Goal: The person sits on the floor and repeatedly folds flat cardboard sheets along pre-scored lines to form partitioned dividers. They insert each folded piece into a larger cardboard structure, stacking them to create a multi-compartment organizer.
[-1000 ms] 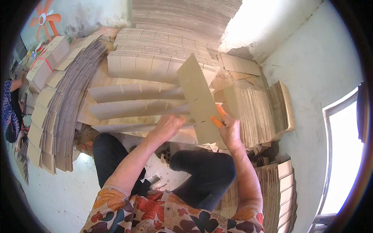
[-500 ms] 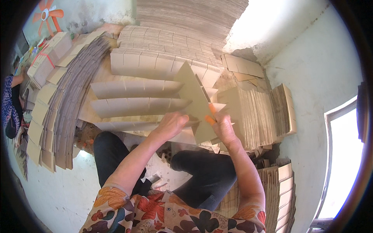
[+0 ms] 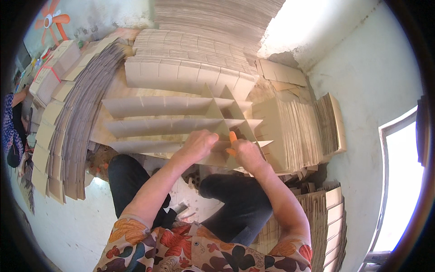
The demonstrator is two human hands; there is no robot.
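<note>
Three long slotted cardboard strips (image 3: 158,126) stand on edge, roughly parallel, across the work surface. Shorter cardboard cross strips (image 3: 233,108) stand across their right part, forming open cells. My left hand (image 3: 198,146) is closed in a pinch on the nearest long strip, close to the crossing; its fingertips are partly hidden. My right hand (image 3: 249,155) grips the near end of the right-hand cross strip, beside my left hand. Orange covers (image 3: 233,137) show on its fingers, and a bit of orange shows at my left fingertip.
Slotted cardboard stacks (image 3: 190,75) lie beyond the strips. Others stand at left (image 3: 77,118), at right (image 3: 299,133) and low on the right (image 3: 333,222). An orange fan (image 3: 49,21) is at the far left. Another person's arm (image 3: 19,97) shows at the left edge.
The cross strip in my right hand has come down from a raised, tilted position into the long strips. My right hand has moved slightly left and lower; my left hand has barely moved.
</note>
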